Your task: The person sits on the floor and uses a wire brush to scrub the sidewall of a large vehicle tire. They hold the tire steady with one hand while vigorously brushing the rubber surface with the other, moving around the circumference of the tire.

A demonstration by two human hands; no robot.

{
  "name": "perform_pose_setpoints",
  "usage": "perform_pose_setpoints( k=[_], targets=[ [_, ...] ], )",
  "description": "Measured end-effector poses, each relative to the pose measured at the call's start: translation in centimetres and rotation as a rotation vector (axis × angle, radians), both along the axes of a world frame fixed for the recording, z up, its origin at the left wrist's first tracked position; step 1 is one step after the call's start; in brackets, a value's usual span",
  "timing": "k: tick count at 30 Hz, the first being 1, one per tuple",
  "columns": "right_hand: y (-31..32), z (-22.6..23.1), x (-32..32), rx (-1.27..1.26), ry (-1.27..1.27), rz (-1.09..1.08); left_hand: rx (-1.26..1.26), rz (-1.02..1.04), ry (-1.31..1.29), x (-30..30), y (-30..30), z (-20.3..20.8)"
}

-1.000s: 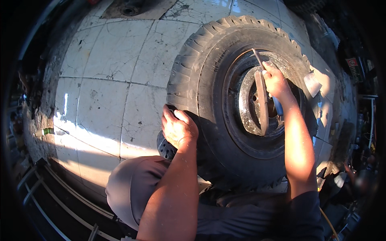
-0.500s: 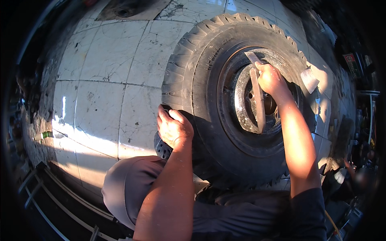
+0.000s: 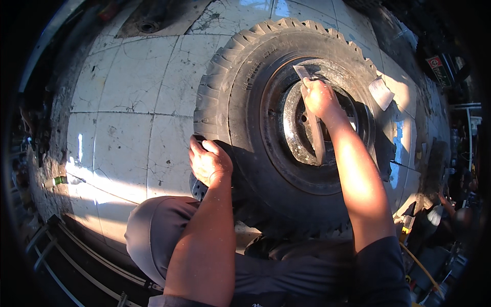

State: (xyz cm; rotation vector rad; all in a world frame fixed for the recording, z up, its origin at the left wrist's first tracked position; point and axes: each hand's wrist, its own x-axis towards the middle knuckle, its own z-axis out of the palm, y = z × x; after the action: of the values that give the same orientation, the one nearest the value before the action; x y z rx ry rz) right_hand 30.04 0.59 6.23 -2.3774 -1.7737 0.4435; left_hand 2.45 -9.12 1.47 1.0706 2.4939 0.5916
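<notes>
A large black tyre (image 3: pixel 245 117) with chunky tread lies on its side on the floor, fitted on a worn metal rim (image 3: pixel 292 125). My left hand (image 3: pixel 210 162) is closed over the tread at its left edge, fingertips curled onto it. My right hand (image 3: pixel 321 97) is above the rim, wrapped round a flat metal bar (image 3: pixel 300 70) whose squared end points to the upper left. Most of that bar is hidden by my fingers. A long pale strip (image 3: pixel 319 146) crosses the rim below my hand; whether it belongs to the bar, I cannot tell.
White cracked floor tiles (image 3: pixel 123 133) spread to the left, with a small green-ended bottle (image 3: pixel 56 181) there. A pale scrap (image 3: pixel 381 94) is by the tyre's right side. Metal rails (image 3: pixel 92 256) run along the lower left. Another person's hand (image 3: pixel 447 203) shows at far right.
The tyre and both hands sit farther left in the view. My right hand and the bar have shifted slightly left over the rim. My left hand stays on the tread.
</notes>
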Motion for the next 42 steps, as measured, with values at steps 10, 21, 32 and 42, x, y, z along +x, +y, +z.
perform_pose_setpoints(
  k=[10,21,32,42],
  targets=[
    [-0.3,2.3,-0.4,-0.111,-0.051,0.061,-0.013,-0.002,-0.014,0.1,-0.2,0.0],
    [-1.5,0.8,-0.4,0.010,-0.088,0.261,-0.012,-0.013,0.000,0.1,0.0,-0.2],
    [-3.0,0.6,2.1,0.218,0.028,0.550,-0.009,-0.024,-0.021,-0.1,0.0,-0.2],
    [-3.3,-0.5,0.5,0.244,-0.050,0.448,0.002,0.001,0.016,0.3,0.0,0.0]
  ],
)
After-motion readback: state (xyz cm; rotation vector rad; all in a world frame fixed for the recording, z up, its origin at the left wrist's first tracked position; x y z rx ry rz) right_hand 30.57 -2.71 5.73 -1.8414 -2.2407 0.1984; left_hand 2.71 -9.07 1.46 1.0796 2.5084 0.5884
